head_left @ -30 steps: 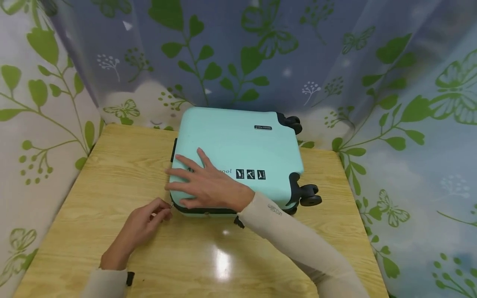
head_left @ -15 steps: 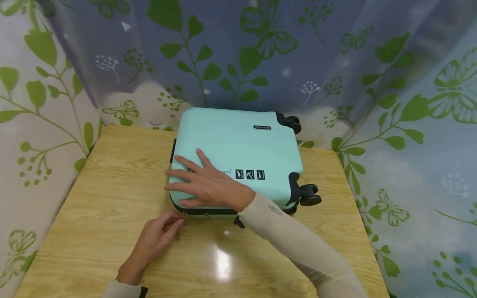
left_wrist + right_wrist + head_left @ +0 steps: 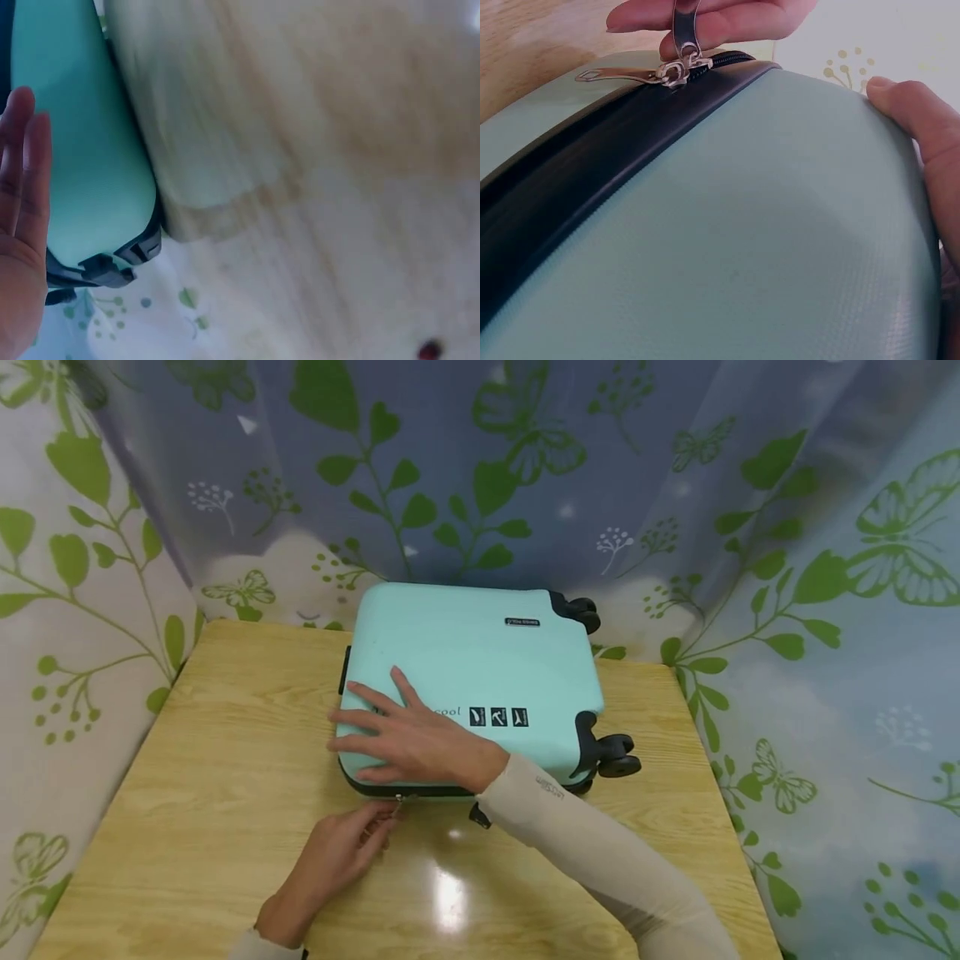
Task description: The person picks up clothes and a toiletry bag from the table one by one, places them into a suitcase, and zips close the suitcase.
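A mint-green hard-shell suitcase lies flat on the wooden table, its wheels toward the right. My right hand rests on its top near the front left corner with fingers spread; that hand's thumb shows at the shell's edge in the right wrist view. At the front side, my left hand pinches a metal zipper pull on the black zipper band. A second pull lies loose beside it. Left-hand fingers reach along the green side in the left wrist view.
The wooden table extends left and in front of the suitcase. Leaf-patterned curtains hang close behind it and at both sides. A black handle sticks out from the suitcase's left end.
My left hand has slid right along the suitcase's front side with the zipper pull, from the front left corner. My right hand has stayed spread on the top.
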Demonstrator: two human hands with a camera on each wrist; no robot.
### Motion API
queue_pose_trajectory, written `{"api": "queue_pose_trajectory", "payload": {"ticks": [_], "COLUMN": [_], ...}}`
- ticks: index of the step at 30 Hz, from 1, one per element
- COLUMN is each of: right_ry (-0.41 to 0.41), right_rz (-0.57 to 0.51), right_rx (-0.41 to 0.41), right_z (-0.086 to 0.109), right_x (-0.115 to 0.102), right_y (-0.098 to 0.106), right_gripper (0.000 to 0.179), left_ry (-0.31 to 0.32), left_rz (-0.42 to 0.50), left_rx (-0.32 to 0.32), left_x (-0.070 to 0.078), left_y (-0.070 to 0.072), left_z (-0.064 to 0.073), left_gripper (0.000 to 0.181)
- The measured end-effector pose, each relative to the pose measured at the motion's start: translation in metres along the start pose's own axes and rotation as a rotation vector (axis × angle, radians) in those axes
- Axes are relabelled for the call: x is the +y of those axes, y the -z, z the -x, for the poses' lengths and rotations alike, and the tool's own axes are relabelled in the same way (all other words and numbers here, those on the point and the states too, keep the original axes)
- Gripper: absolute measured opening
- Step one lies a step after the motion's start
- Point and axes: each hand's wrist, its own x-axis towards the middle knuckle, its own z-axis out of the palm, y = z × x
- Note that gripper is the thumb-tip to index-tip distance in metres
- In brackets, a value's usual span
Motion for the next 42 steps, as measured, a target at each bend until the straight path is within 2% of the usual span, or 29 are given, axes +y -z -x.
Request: {"api": "queue_pose_trajectory", "payload": {"ticks": [4,8,11,14,19,23,27,32,36,39,42], "right_ry": [-0.004,-0.01,-0.014,-0.013,-0.045,-0.08,-0.08,-0.102,-0.15,-0.203,-0.262], "right_rz": [0.017,0.027,0.014,-0.003,-0.126,-0.283,-0.391,-0.446,-0.475,-0.494,-0.506], "right_rx": [0.021,0.066,0.094,0.114,0.129,0.165,0.257,0.356,0.392,0.379,0.358], "right_z": [0.0,0.0,-0.001,-0.001,0.0,0.008,0.021,0.04,0.057,0.071,0.085], "right_x": [-0.001,0.0,0.0,0.0,0.003,0.011,0.021,0.034,0.045,0.054,0.063], "right_y": [-0.001,-0.005,-0.008,-0.009,-0.007,-0.006,-0.008,-0.014,-0.02,-0.021,-0.018], "right_gripper": [0.055,0.055,0.056,0.057,0.05,0.042,0.036,0.028,0.022,0.021,0.022], "left_ry": [0.001,0.044,0.087,0.146,0.274,0.339,0.374,0.383,0.357,0.353,0.36], "left_rz": [-0.052,-0.066,-0.002,0.073,0.115,0.034,-0.078,-0.085,-0.044,-0.013,-0.031], "left_rx": [-0.004,-0.022,-0.039,-0.026,0.038,0.09,0.147,0.177,0.143,0.105,0.077], "left_x": [0.0,-0.005,-0.012,-0.02,-0.033,-0.037,-0.037,-0.03,-0.025,-0.022,-0.021], "left_y": [0.004,0.012,0.021,0.031,0.049,0.061,0.074,0.091,0.099,0.102,0.111], "left_z": [-0.001,-0.004,-0.006,-0.007,-0.009,-0.014,-0.025,-0.046,-0.063,-0.073,-0.084], "left_gripper": [0.022,0.018,0.017,0.019,0.025,0.021,0.023,0.038,0.047,0.049,0.048]}}
